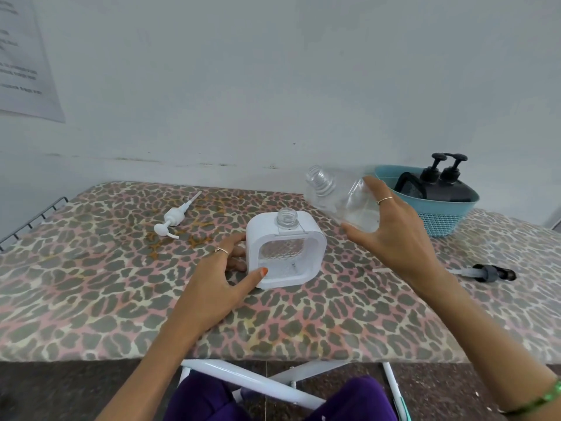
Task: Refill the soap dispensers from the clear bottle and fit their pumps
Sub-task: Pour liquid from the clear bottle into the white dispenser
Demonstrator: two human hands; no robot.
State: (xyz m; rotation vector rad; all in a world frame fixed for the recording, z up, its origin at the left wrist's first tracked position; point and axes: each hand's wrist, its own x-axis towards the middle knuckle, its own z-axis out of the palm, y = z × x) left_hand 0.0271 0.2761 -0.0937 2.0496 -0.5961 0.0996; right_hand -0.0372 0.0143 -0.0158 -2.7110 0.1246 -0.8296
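Note:
A white square soap dispenser (285, 253) with a clear patterned window and an open threaded neck stands upright mid-table. My left hand (224, 268) holds its left side, thumb on the front lower corner. My right hand (391, 226) grips the clear bottle (337, 196), which is uncapped and tilted with its mouth pointing up-left, above and to the right of the dispenser's neck. A white pump (176, 217) lies on the table at the left. A dark grey pump (488, 272) with a clear tube lies at the right.
A teal basket (440, 220) at the back right holds two black pump bottles (446, 183). The leopard-print board (121, 293) has a metal rack (30, 223) at its left end and a white wall close behind. White folding legs show below the front edge.

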